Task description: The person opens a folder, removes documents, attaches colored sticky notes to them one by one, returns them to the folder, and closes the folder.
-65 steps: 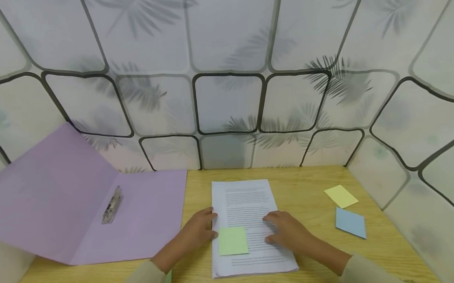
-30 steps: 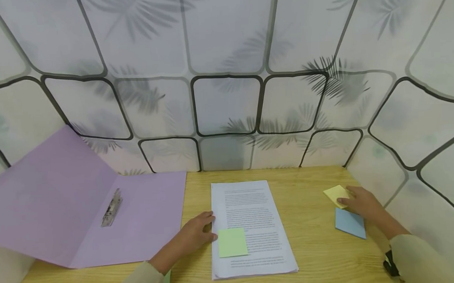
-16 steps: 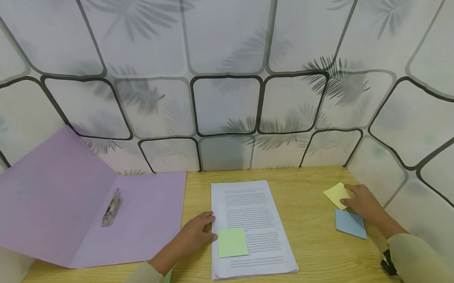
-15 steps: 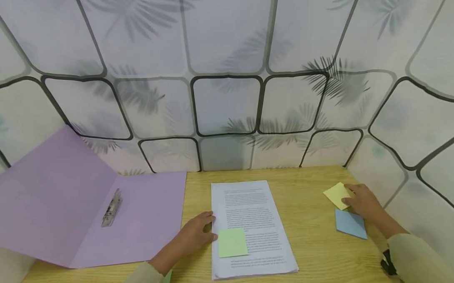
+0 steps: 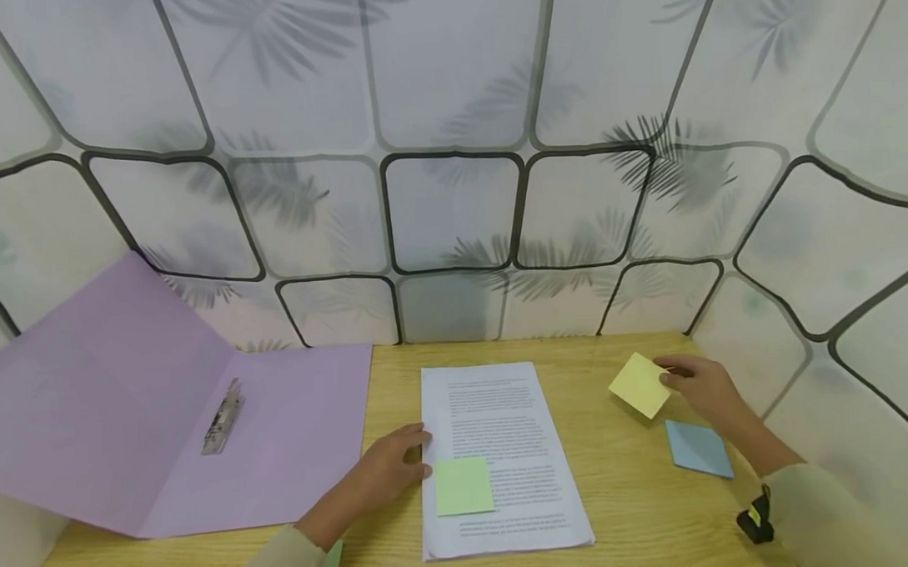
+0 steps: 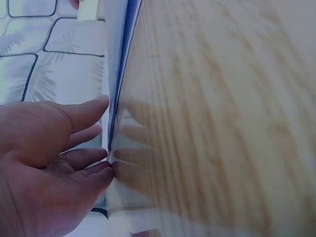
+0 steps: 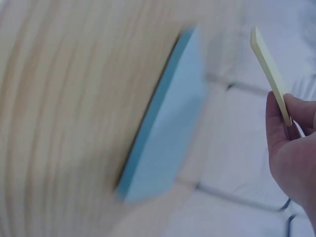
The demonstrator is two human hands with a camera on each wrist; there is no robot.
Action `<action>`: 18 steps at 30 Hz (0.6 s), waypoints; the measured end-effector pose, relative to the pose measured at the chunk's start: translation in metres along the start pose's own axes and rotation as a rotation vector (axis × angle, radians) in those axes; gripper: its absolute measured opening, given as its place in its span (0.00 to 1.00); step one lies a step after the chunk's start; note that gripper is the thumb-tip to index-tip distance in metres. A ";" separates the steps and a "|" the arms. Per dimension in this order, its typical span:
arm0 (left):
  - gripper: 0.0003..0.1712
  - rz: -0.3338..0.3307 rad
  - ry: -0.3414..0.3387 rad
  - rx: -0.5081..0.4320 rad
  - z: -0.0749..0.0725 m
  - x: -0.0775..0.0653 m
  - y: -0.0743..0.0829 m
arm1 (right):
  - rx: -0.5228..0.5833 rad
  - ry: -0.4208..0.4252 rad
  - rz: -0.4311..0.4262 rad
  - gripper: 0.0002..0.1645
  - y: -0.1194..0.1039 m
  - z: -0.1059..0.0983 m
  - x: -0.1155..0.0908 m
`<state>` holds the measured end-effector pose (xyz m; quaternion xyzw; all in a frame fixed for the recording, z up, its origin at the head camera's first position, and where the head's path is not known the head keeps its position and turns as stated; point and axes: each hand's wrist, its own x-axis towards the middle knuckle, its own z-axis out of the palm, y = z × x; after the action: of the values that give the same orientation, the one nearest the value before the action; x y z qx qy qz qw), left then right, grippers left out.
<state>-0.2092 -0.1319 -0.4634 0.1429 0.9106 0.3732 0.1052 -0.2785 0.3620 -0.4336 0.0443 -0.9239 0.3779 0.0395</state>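
Note:
In the head view a stack of printed paper (image 5: 504, 432) lies mid-table, bearing a green sticky note pad (image 5: 464, 486) on its lower left. My left hand (image 5: 385, 469) rests at the stack's left edge, thumb and fingers fairly straight; the left wrist view shows the fingertips (image 6: 106, 168) at the paper's side. Off to the right, my right hand (image 5: 701, 387) pinches a yellow sticky note pad (image 5: 641, 385) by its corner, raised off the table. The right wrist view shows that pad (image 7: 269, 69) between thumb and fingers. A blue sticky note pad (image 5: 697, 448) lies just below this hand.
An opened purple folder (image 5: 302, 439) lies at the left, its cover leaning up against the wall. A metal clip (image 5: 223, 418) is fixed inside it. Part of a green item (image 5: 334, 560) shows beside the left sleeve. A patterned wall (image 5: 455, 208) bounds the table behind.
My right hand left the paper stack, went to the yellow sticky note pad, and has now lifted it and brought it leftward. My left hand has stayed at the stack.

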 end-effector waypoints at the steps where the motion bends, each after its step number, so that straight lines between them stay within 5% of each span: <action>1: 0.28 0.005 0.012 -0.004 0.000 0.000 0.000 | 0.037 -0.018 0.005 0.26 -0.008 0.003 -0.001; 10: 0.21 0.090 0.142 -0.160 0.001 -0.004 0.021 | 0.264 -0.233 -0.066 0.19 -0.076 0.047 -0.015; 18: 0.26 0.113 0.037 -0.504 0.022 -0.004 0.048 | 0.355 -0.406 -0.106 0.16 -0.117 0.088 -0.032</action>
<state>-0.1900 -0.0867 -0.4440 0.1562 0.7811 0.5962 0.0999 -0.2371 0.2188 -0.4188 0.1736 -0.8285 0.5149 -0.1354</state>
